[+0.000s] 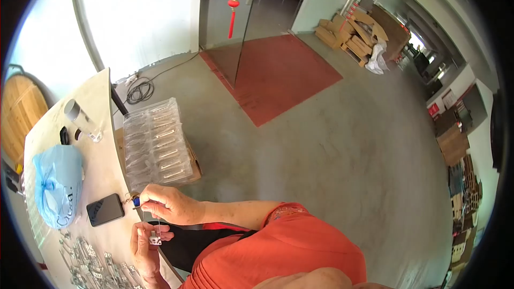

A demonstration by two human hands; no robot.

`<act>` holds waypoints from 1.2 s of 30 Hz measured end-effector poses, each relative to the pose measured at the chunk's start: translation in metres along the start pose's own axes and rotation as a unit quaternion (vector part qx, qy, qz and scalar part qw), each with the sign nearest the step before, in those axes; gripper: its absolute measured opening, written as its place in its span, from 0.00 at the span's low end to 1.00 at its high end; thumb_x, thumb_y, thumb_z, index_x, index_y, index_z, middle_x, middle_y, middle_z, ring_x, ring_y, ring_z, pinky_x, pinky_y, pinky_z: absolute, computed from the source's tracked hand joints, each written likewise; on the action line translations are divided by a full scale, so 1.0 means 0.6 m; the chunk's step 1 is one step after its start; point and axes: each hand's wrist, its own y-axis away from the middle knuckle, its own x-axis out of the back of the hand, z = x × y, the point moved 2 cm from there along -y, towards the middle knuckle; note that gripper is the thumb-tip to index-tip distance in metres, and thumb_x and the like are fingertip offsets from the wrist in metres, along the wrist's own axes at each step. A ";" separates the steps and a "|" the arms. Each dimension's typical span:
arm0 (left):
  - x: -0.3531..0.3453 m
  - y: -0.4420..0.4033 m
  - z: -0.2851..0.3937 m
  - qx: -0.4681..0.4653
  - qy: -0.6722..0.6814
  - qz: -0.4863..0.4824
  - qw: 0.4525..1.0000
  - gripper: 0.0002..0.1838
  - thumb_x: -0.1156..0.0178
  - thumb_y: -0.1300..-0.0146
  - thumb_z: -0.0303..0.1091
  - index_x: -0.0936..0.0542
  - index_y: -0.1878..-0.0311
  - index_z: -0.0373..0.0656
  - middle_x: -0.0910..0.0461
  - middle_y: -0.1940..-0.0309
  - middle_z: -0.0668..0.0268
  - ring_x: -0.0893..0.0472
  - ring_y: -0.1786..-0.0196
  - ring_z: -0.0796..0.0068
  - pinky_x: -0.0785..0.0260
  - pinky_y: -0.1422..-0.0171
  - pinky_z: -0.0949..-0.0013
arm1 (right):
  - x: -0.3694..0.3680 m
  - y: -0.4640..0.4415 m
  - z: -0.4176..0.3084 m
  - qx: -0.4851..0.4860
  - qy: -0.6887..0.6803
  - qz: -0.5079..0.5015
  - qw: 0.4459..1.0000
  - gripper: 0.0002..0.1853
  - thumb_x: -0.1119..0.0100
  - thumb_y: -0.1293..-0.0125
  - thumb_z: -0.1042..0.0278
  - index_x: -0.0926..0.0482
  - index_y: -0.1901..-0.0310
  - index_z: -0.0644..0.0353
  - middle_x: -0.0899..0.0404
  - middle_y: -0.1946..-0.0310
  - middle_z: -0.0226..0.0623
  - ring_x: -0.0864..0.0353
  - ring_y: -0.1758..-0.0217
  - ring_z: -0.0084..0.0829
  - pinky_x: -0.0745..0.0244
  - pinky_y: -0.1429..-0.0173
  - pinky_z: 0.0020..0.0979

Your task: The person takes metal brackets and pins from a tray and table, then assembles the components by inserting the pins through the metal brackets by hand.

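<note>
- At the table's edge, the left hand grips a small metal part.
- Just beside it, the right hand pinches a thin piece, partly hidden.
- Loose metal parts lie heaped near a phone and blue bag.

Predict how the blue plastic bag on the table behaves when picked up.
The blue plastic bag is likely floppy: its thin film creases and gathers at one side. It'll probably sag below the grip, since it bulges around its contents. It seems unlikely to roll, given its slack, lumpy shape on the table. Weight: can't tell, contents hidden.
</note>
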 end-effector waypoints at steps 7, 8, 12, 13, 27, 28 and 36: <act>0.007 -0.014 -0.022 0.000 0.081 -0.041 0.996 0.17 0.51 0.20 0.45 0.29 0.56 0.38 0.17 0.61 0.48 0.14 0.63 0.55 0.19 0.58 0.58 | -0.004 0.013 0.009 0.059 0.048 0.010 0.997 0.04 0.41 0.28 0.76 0.26 0.57 0.63 0.25 0.64 0.37 0.21 0.65 0.36 0.27 0.59 0.35; 0.005 -0.015 -0.022 0.002 0.080 -0.045 0.996 0.17 0.51 0.20 0.45 0.29 0.56 0.38 0.17 0.61 0.48 0.14 0.63 0.55 0.19 0.58 0.58 | -0.008 0.015 0.012 0.071 0.058 0.018 0.996 0.04 0.40 0.29 0.76 0.26 0.58 0.62 0.25 0.64 0.38 0.22 0.63 0.39 0.28 0.58 0.37; 0.012 -0.014 -0.025 0.001 0.120 -0.047 0.992 0.19 0.49 0.22 0.48 0.28 0.60 0.39 0.18 0.64 0.50 0.15 0.67 0.57 0.20 0.63 0.60 | -0.017 0.013 0.010 0.074 0.052 0.040 0.995 0.04 0.39 0.31 0.76 0.25 0.59 0.61 0.25 0.67 0.39 0.22 0.62 0.44 0.29 0.58 0.40; 0.016 -0.014 -0.029 -0.004 0.139 -0.051 0.989 0.20 0.49 0.22 0.49 0.28 0.62 0.40 0.18 0.66 0.51 0.16 0.68 0.58 0.20 0.64 0.60 | -0.018 0.013 0.006 0.075 0.052 0.042 0.995 0.04 0.39 0.31 0.76 0.25 0.59 0.61 0.25 0.67 0.39 0.22 0.62 0.44 0.29 0.58 0.40; -0.002 -0.067 -0.025 0.039 0.204 -0.018 0.978 0.16 0.44 0.24 0.45 0.27 0.64 0.43 0.17 0.63 0.53 0.18 0.69 0.63 0.22 0.65 0.63 | 0.017 -0.010 0.031 0.031 -0.086 0.191 0.977 0.05 0.47 0.22 0.70 0.27 0.51 0.60 0.24 0.61 0.33 0.24 0.57 0.24 0.28 0.50 0.28; -0.006 -0.084 -0.025 0.038 0.201 -0.020 0.979 0.16 0.44 0.24 0.45 0.27 0.64 0.43 0.17 0.63 0.53 0.18 0.69 0.63 0.22 0.65 0.63 | 0.030 -0.005 0.042 0.033 -0.087 0.193 0.977 0.05 0.47 0.22 0.70 0.27 0.51 0.60 0.24 0.61 0.33 0.24 0.57 0.24 0.28 0.50 0.28; -0.011 -0.206 -0.118 0.166 0.178 0.009 0.970 0.12 0.46 0.24 0.40 0.23 0.62 0.44 0.18 0.64 0.56 0.19 0.66 0.64 0.23 0.62 0.63 | -0.001 0.250 0.129 -0.195 0.051 -0.015 0.979 0.05 0.50 0.22 0.65 0.30 0.57 0.55 0.27 0.77 0.32 0.25 0.75 0.29 0.28 0.66 0.34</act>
